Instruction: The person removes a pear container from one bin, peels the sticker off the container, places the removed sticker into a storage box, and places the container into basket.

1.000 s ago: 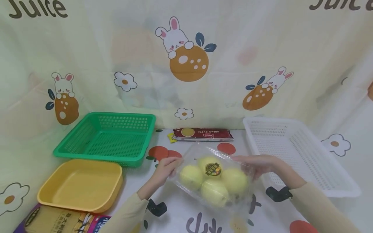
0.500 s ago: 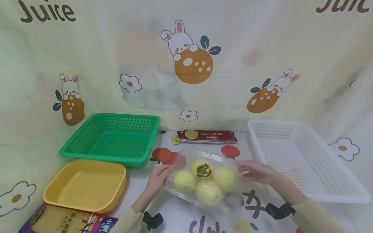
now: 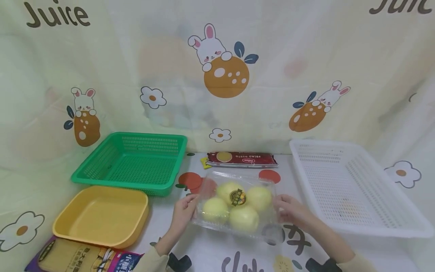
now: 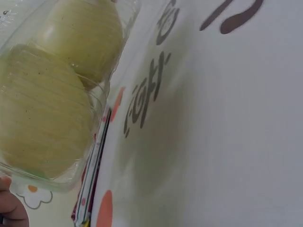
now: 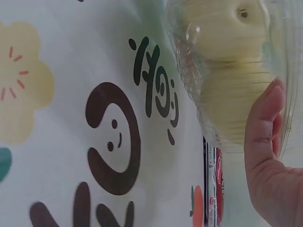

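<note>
A clear plastic clamshell box (image 3: 270, 223) with several pale yellow-green fruits (image 3: 244, 218) inside hangs above the tablecloth, a round dark label (image 3: 237, 197) on its lid. My left hand (image 3: 183, 213) grips its left edge. At the opposite edge my right hand (image 3: 293, 211) pinches the rim between thumb and fingers. In the left wrist view two fruits (image 4: 45, 113) show through the box wall, with a bit of the left hand (image 4: 10, 210) at the corner. The right wrist view has the right hand (image 5: 270, 156) curled at the box rim.
A green basket (image 3: 129, 185) and a yellow bin (image 3: 102, 241) stand at left, with a noodle-like packet (image 3: 78, 257) in front. A white basket (image 3: 370, 230) is at right. A dark red biscuit packet (image 3: 242, 159) lies at the back, beside a small yellow piece (image 3: 205, 163).
Both hands have brought the box slightly left and levelled it from a tilt. The head view has shifted a little. The baskets and packets stay put.
</note>
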